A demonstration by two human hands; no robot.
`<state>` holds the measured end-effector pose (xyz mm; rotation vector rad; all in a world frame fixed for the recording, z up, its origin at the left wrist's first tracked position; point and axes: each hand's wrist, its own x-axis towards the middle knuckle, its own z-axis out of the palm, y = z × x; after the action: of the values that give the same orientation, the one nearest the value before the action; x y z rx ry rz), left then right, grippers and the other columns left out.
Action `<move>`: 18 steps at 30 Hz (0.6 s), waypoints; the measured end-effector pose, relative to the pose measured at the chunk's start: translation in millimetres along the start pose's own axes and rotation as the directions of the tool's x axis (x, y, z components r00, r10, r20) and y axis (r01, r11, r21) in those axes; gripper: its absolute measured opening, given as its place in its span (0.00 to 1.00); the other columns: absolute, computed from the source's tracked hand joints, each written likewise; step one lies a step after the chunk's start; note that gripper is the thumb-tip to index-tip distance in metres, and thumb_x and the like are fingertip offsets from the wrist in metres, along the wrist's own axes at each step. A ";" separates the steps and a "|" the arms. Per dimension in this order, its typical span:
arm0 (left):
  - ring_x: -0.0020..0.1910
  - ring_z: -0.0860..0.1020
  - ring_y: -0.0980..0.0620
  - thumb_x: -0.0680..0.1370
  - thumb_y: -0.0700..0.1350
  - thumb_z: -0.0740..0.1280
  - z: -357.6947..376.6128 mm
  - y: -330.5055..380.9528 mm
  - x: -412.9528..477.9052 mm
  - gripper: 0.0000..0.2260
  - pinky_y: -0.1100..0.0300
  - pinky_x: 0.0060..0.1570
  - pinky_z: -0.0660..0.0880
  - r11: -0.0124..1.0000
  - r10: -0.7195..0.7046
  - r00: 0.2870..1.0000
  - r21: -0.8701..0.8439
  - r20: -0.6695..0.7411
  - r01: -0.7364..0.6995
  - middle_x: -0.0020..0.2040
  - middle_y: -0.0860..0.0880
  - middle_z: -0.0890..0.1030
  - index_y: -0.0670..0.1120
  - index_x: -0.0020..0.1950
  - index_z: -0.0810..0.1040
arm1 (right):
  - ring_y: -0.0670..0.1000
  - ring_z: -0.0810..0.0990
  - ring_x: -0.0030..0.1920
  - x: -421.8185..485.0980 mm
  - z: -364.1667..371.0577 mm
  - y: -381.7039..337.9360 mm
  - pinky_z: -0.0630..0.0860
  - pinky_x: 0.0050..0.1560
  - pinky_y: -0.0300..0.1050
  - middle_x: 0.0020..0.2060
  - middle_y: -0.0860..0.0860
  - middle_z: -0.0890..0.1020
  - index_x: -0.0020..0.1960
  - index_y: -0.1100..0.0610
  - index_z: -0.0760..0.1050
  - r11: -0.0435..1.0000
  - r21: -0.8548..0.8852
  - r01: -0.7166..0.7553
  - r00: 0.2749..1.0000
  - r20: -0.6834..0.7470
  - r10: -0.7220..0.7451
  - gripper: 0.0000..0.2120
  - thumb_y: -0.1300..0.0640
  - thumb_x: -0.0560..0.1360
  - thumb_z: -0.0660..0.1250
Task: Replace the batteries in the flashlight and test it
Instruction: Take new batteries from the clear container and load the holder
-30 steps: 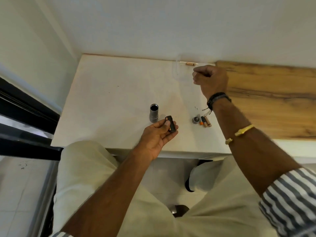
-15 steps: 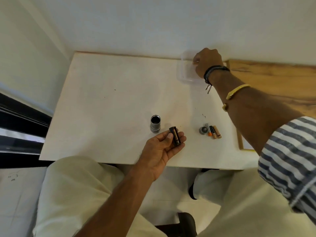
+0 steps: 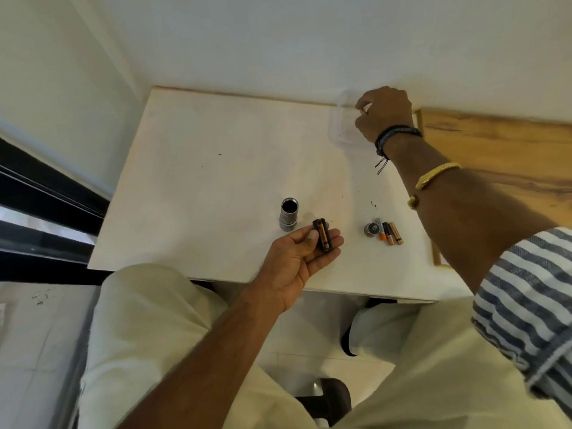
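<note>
Fingers (image 3: 338, 241) of the left hand (image 3: 297, 258) are gripping the battery holder (image 3: 322, 236) palm-up beside the open flashlight body (image 3: 288, 216) standing on the desk (image 3: 216, 181), likely awaiting cells, while the right hand (image 3: 385, 114) is reaching into a clear container (image 3: 339, 128), its hold undeterminable.

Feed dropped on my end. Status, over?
Left hand holds battery holder, thumb on it. Right hand at clear container, grasp unseen. Flashlight body upright, open, on table. Nothing between holder and body.
</note>
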<state>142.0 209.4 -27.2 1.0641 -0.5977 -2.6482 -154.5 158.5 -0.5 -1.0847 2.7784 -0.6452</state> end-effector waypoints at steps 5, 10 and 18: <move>0.58 0.81 0.39 0.83 0.36 0.59 3.3 1.5 -9.4 0.14 0.50 0.55 0.81 1.000 0.028 1.000 0.006 0.007 -0.028 0.59 0.34 0.81 0.32 0.67 0.71 | 0.51 0.81 0.46 -46.8 -26.6 -11.2 0.71 0.42 0.37 0.42 0.49 0.82 0.51 0.51 0.81 0.984 0.179 -0.010 0.998 -0.055 0.021 0.13 0.60 0.67 0.69; 0.57 0.82 0.38 0.83 0.35 0.59 5.8 2.9 -21.0 0.14 0.48 0.55 0.81 0.998 0.066 0.998 -0.003 0.016 -0.066 0.58 0.32 0.81 0.35 0.68 0.71 | 0.52 0.86 0.42 -128.7 -48.2 -18.2 0.85 0.45 0.53 0.42 0.49 0.85 0.46 0.44 0.80 0.867 0.490 -0.093 0.992 -0.032 0.124 0.11 0.59 0.69 0.69; 0.56 0.82 0.37 0.82 0.34 0.60 1.7 -3.7 -36.0 0.12 0.46 0.56 0.80 0.985 0.115 0.993 0.129 0.035 -0.118 0.58 0.35 0.81 0.37 0.65 0.74 | 0.52 0.86 0.39 -254.0 -42.3 -25.8 0.85 0.41 0.51 0.43 0.52 0.86 0.53 0.54 0.79 0.700 0.697 -0.154 0.986 0.067 0.150 0.07 0.60 0.76 0.73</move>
<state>166.2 225.8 -5.9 0.9959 -0.8233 -2.5560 40.8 325.3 31.3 -0.6610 2.2078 -1.4969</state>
